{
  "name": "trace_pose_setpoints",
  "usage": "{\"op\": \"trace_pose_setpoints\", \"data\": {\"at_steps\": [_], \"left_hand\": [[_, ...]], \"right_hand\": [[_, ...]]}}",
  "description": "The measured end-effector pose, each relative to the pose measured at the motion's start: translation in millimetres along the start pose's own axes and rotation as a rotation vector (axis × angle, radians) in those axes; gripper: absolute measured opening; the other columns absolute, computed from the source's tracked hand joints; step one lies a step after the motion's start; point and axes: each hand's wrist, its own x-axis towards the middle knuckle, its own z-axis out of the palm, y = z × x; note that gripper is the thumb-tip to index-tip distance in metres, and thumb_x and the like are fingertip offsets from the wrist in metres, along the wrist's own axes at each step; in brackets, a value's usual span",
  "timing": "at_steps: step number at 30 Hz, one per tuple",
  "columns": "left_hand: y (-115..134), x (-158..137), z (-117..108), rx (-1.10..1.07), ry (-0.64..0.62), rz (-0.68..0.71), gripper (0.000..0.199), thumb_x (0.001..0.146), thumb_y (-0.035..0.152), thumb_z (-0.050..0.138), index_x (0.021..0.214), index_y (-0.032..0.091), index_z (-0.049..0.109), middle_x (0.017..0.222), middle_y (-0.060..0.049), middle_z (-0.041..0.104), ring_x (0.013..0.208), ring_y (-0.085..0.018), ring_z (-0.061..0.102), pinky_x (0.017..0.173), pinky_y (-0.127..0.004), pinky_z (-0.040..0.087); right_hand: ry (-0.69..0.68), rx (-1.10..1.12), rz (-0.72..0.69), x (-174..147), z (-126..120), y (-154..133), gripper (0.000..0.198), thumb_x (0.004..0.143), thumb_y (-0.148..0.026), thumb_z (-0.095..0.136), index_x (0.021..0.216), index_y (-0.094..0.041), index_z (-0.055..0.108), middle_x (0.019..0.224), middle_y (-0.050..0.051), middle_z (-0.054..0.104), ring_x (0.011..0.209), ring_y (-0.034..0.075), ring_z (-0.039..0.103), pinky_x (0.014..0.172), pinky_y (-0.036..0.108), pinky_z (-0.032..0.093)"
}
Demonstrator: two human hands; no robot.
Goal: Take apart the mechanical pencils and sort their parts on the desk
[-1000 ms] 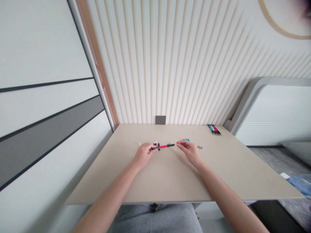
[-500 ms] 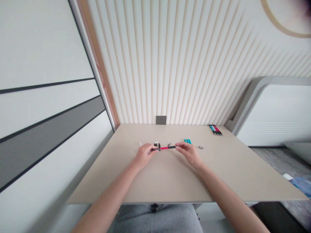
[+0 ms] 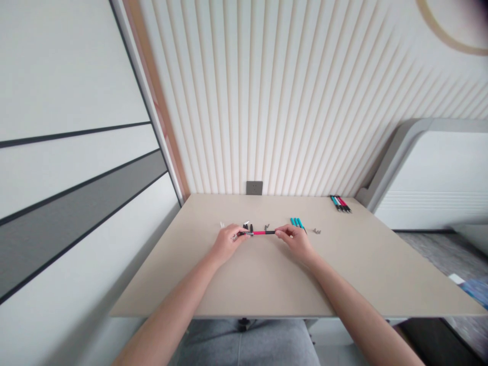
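toward the far half of the worktop (image 3: 229, 284), at its middle, a red pen (image 3: 260, 233) with black ends runs crosswise between two bare hands, close to level. the left hand (image 3: 226, 241) has its fingers pinching the dark left end, thumb on the near side; a thin, pale bit shows beside those fingers, too small to make out. the right hand (image 3: 299, 243) has thumb and forefinger pressed together at the tip of the black right end, and whatever they pinch there is hidden by them.

just beyond the pen, near the left hand, are some small black pieces (image 3: 251, 227) and, farther left, a few clear slivers (image 3: 222, 224). a little grey metal clip (image 3: 267, 227) lies behind the pen's black right section. just past the right hand, three teal tubes (image 3: 297, 222) lie side by side, and to their right is a small cluster of grey metal bits (image 3: 317, 231).

at the far right corner, finished-looking pens (image 3: 341, 204) in teal, white and red lie in a slanted row, black tips toward the near side. a dark socket (image 3: 254, 188) sits on the ribbed wall (image 3: 236, 101) behind the worktop.
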Motion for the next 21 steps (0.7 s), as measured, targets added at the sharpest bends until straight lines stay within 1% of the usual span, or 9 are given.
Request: {"op": "trace_pose_setpoints", "data": {"at_steps": [6, 10, 16, 19, 21], "left_hand": [[1.1, 0.1, -0.2, 0.009, -0.031, -0.019, 0.018, 0.087, 0.034, 0.063, 0.087, 0.018, 0.071, 0.074, -0.003, 0.065, 0.069, -0.014, 0.058, 0.065, -0.023, 0.041], [2.2, 0.0, -0.4, -0.008, -0.030, -0.030, 0.017, 0.086, 0.033, 0.064, 0.087, 0.018, 0.071, 0.075, -0.003, 0.065, 0.068, -0.014, 0.058, 0.064, -0.023, 0.041], [2.9, -0.2, -0.3, -0.030, -0.053, -0.028, 0.015, 0.086, 0.032, 0.064, 0.089, 0.018, 0.071, 0.076, -0.002, 0.065, 0.070, -0.014, 0.058, 0.065, -0.023, 0.041], [2.7, -0.2, 0.0, -0.030, -0.054, -0.023, 0.014, 0.086, 0.031, 0.064, 0.088, 0.018, 0.071, 0.077, -0.002, 0.065, 0.070, -0.014, 0.058, 0.066, -0.023, 0.042], [2.4, 0.0, 0.2, -0.029, -0.045, -0.021, 0.014, 0.086, 0.030, 0.064, 0.088, 0.018, 0.071, 0.078, -0.003, 0.066, 0.071, -0.014, 0.059, 0.066, -0.023, 0.042]], "right_hand": [[0.025, -0.065, 0.020, -0.2, 1.1, -2.5, 0.032, 0.083, -0.049, 0.056, 0.079, -0.019, 0.068, 0.067, 0.002, 0.063, 0.062, 0.016, 0.050, 0.057, 0.027, 0.039], [0.027, -0.100, 0.009, -0.2, 1.8, -1.5, 0.031, 0.086, -0.047, 0.052, 0.077, -0.020, 0.064, 0.063, 0.001, 0.059, 0.059, 0.016, 0.049, 0.056, 0.027, 0.038], [-0.024, -0.157, -0.021, -0.7, 4.5, 1.7, 0.050, 0.095, -0.050, 0.034, 0.059, -0.020, 0.052, 0.054, 0.000, 0.052, 0.054, 0.014, 0.047, 0.056, 0.027, 0.035], [-0.049, -0.140, -0.001, -2.4, 4.7, -0.1, 0.054, 0.095, -0.053, 0.032, 0.057, -0.020, 0.051, 0.053, 0.000, 0.051, 0.052, 0.015, 0.047, 0.055, 0.028, 0.035], [-0.055, -0.127, -0.018, -3.8, 3.7, -3.2, 0.054, 0.095, -0.053, 0.031, 0.061, -0.019, 0.054, 0.056, 0.001, 0.053, 0.054, 0.015, 0.048, 0.056, 0.028, 0.036]]}}
